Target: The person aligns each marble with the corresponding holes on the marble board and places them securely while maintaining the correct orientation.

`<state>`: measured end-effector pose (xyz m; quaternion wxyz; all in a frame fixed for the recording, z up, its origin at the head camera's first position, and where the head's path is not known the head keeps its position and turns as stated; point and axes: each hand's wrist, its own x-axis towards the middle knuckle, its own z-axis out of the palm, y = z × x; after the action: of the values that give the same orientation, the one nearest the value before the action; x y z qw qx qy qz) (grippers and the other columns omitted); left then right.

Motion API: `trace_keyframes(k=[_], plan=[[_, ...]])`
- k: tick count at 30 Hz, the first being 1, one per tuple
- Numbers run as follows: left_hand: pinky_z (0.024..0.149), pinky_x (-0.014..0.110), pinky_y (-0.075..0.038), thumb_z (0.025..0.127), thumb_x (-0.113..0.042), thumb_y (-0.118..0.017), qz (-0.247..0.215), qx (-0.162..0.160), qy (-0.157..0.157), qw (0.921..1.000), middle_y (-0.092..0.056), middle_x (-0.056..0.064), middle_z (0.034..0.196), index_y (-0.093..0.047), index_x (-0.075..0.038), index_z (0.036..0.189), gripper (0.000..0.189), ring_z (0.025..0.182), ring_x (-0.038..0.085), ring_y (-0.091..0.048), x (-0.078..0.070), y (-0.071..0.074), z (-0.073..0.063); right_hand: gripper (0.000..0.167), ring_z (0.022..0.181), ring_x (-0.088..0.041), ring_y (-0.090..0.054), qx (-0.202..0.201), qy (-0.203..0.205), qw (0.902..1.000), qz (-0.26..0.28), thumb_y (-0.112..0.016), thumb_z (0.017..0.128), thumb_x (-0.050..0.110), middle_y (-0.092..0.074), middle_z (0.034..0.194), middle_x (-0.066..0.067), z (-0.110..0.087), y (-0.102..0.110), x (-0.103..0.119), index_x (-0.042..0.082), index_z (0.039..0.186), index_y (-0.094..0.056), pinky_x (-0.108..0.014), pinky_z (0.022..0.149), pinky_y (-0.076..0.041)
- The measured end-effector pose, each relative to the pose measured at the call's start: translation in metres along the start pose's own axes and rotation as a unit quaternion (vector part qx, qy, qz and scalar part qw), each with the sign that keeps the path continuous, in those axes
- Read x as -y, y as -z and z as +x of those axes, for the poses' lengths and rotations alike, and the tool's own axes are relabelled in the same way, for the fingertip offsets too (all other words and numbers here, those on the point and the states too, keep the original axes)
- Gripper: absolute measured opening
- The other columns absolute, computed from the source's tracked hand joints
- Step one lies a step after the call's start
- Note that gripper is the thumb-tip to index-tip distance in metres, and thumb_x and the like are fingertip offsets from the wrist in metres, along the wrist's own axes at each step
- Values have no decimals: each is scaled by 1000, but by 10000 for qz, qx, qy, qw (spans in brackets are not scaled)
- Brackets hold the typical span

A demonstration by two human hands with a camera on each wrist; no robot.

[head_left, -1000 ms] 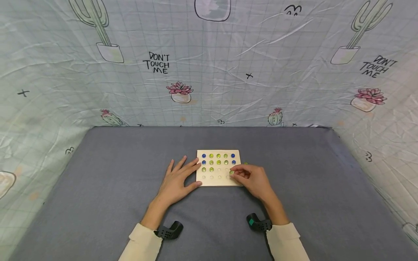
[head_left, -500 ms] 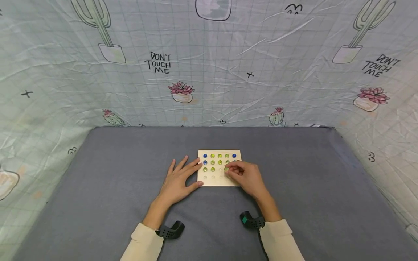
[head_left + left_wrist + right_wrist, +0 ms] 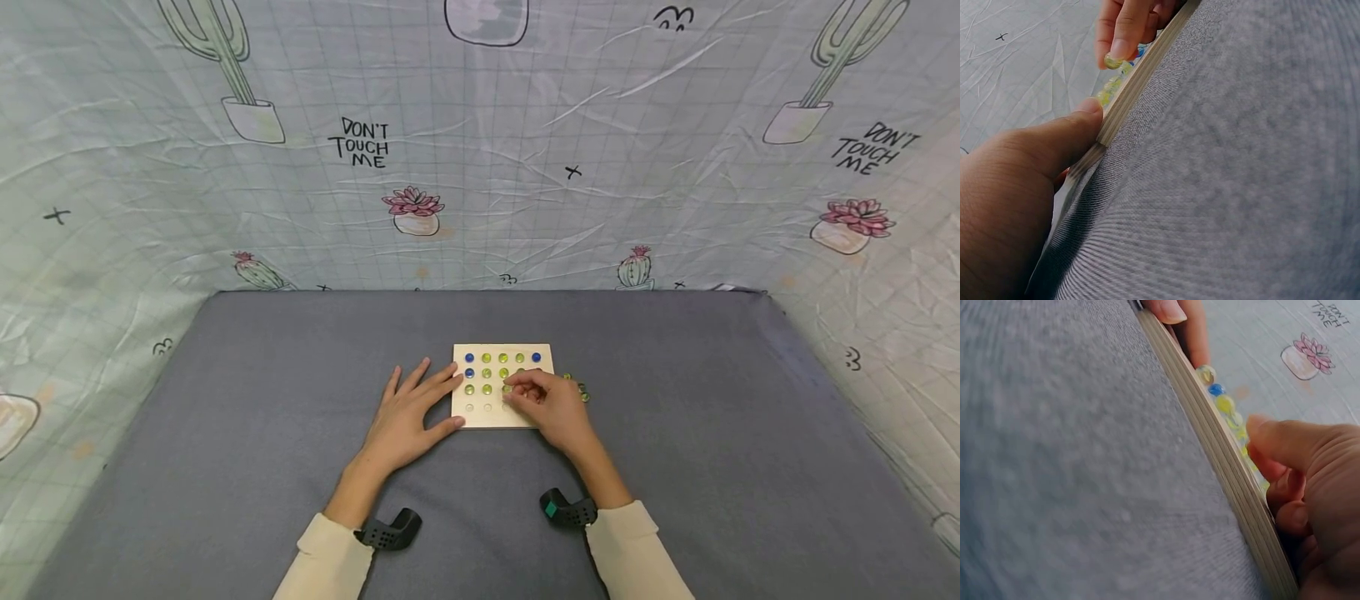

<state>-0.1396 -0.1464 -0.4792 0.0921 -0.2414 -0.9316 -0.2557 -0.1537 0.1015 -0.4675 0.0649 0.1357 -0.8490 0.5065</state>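
Green marble [image 3: 507, 389] is pinched between thumb and finger of the right hand [image 3: 557, 410], over the second row from the near edge of the pale board [image 3: 487, 421], in line with the third column from the left; two seated green marbles [image 3: 487, 389] lie just left of it in that row; whether the pinched one touches its hollow, can't tell; board lies flat on the bench [image 3: 240, 467], long axis running left to right between the hands, right hand reaching in over its right half; left hand [image 3: 405, 421] lies at the left edge, fingers straight and spread, fingertips and thumb touching the board, gripping nothing; pale hollows [image 3: 469, 407] show in the nearest row, toward the person from the pinched marble; rest of that row is behind the right hand; loose green marbles [image 3: 584, 392] lie on the bench just off the board's right edge, beyond the right knuckles and much nearer that hand than the left; blue marbles [image 3: 469, 357] sit at both far corners.
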Motion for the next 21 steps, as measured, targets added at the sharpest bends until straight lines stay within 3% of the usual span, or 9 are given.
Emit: trace_keyframes(k=[21], plan=[[113,58,-5,87,-52,-63,5,-35,-28,10000,-43,-5,147,-52,-22,141,62,140,29,-27,1,-2,1,13,53,-6,-46,-397,220,9972,-600,-79,79,7,-60,69,8,2,-8,1,10,91,-75,-22,48,-38]])
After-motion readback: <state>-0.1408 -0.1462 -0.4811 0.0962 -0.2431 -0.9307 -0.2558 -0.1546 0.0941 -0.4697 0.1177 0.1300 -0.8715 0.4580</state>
